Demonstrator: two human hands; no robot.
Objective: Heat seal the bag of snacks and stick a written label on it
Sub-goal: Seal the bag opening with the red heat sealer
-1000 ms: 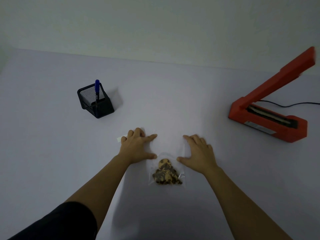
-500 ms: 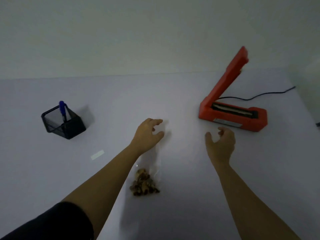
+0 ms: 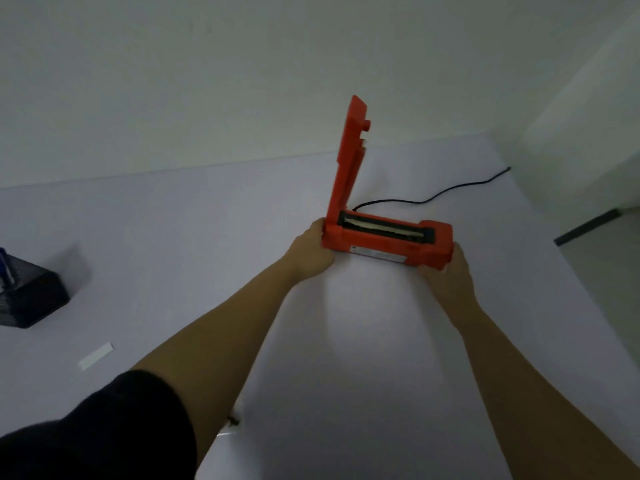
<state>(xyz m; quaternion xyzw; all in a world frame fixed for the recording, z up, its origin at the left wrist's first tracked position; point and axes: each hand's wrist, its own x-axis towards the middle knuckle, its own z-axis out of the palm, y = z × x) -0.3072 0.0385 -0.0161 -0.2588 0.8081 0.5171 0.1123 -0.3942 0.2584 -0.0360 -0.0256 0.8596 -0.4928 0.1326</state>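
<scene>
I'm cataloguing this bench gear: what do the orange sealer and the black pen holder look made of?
Heat sealer: likely moulded plastic, matt orange, judging by its even colour and rounded corners. Pen holder: probably black metal mesh, since the blue pen shows through its wall, but it is dim and cropped.

The heat sealer [image 3: 384,245] is located right of frame centre, with its lid [image 3: 349,157] raised nearly upright at the left end and the sealing strip [image 3: 377,229] exposed. The left hand [image 3: 310,252] grips the hinged end of the base; the right hand [image 3: 446,277] grips the opposite end. A black cord [image 3: 433,195] runs from behind the base toward the upper right. A black mesh holder [image 3: 34,299] containing a blue pen [image 3: 6,268] stands at the left edge. A white label strip [image 3: 96,356] lies flat on the white table [image 3: 346,375] at lower left.
</scene>
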